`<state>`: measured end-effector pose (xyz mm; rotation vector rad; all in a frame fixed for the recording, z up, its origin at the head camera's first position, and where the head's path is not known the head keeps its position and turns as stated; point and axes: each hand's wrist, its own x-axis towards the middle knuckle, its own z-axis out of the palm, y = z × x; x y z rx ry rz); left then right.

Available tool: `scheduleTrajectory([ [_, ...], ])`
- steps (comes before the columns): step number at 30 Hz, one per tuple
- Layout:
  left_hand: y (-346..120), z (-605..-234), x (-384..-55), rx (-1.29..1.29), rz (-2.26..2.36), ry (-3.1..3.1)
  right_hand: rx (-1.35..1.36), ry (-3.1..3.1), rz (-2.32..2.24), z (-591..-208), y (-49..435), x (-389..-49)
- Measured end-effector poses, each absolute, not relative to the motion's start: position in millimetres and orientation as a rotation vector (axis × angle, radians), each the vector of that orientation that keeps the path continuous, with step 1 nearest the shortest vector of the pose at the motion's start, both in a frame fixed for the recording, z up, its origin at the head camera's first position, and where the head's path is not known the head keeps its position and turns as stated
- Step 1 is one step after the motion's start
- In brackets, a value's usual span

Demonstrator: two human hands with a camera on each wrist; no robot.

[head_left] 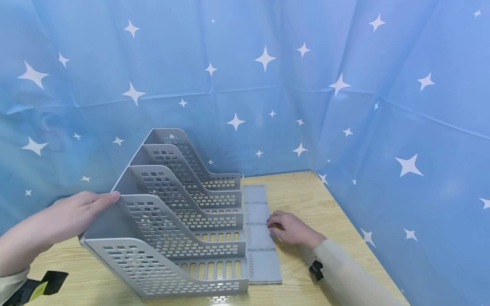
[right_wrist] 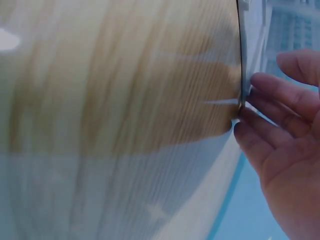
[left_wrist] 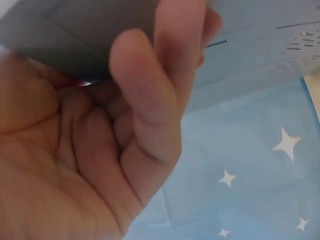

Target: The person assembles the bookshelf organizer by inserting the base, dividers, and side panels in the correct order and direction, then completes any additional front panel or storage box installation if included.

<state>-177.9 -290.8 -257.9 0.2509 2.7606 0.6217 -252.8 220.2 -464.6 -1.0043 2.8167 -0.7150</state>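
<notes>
A grey plastic magazine file rack (head_left: 183,238) with several slots and perforated dividers stands on the wooden table. My left hand (head_left: 82,208) holds the upper edge of its solid back, thumb over the edge. In the left wrist view, that hand's fingers (left_wrist: 145,95) bend against the grey panel (left_wrist: 90,30). A flat grey panel (head_left: 262,238), creased into sections, lies along the rack's low front side. At the panel's outer edge, my right hand (head_left: 292,227) touches with its fingertips. The right wrist view shows its fingers (right_wrist: 285,100) at the thin edge, with the thumb apart from it.
The rack and panel rest on a light wood-grain table (head_left: 306,191). A blue curtain (head_left: 237,85) with white stars hangs behind the table and along its right side. Dark straps (head_left: 316,270) sit at both wrists.
</notes>
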Motion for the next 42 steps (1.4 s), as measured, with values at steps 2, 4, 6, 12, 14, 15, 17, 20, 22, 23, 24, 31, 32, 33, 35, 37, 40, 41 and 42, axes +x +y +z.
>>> scheduleTrajectory([
  [2,-287,-258,-175,0.282,0.602,2.77,-1.004,2.811,-0.733,-464,216,-252],
  [4,-285,-259,-173,0.298,0.612,2.753,-0.962,2.804,-0.785,-464,214,-251],
  [6,-284,-258,-171,0.294,0.639,2.738,-0.827,2.794,-0.88,-462,211,-251],
  [12,-284,-256,-186,0.311,0.777,2.756,-0.174,2.659,-1.151,-446,193,-255],
  [14,-283,-257,-199,0.319,0.81,2.801,-0.026,2.578,-1.176,-443,186,-259],
  [15,-281,-258,-206,0.324,0.833,2.823,0.036,2.527,-1.203,-443,183,-261],
  [17,-277,-263,-220,0.324,0.908,2.839,0.104,2.456,-1.242,-446,180,-264],
  [20,-269,-270,-237,0.3,1.098,2.777,0.165,2.373,-1.31,-452,178,-267],
  [22,-264,-274,-244,0.296,1.217,2.73,0.148,2.344,-1.339,-454,178,-269],
  [23,-263,-275,-246,0.291,1.266,2.705,0.13,2.338,-1.342,-454,177,-269],
  [24,-261,-276,-247,0.29,1.301,2.692,0.101,2.339,-1.334,-454,176,-269],
  [31,-244,-270,-232,0.31,1.163,2.791,-0.19,2.579,-1.144,-420,169,-268],
  [32,-241,-268,-229,0.306,1.102,2.816,-0.232,2.615,-1.126,-411,170,-268],
  [33,-239,-266,-226,0.305,1.045,2.847,-0.268,2.646,-1.11,-402,171,-268],
  [35,-234,-262,-223,0.294,0.961,2.91,-0.343,2.69,-1.084,-382,174,-269],
  [37,-231,-259,-223,0.266,0.941,2.975,-0.397,2.712,-1.055,-366,176,-270],
  [40,-226,-259,-232,0.259,0.976,3.071,-0.473,2.714,-1.01,-351,175,-272],
  [41,-225,-259,-236,0.266,0.989,3.084,-0.485,2.705,-1.005,-349,174,-273],
  [42,-224,-259,-240,0.278,0.989,3.091,-0.493,2.693,-0.997,-347,172,-274],
])
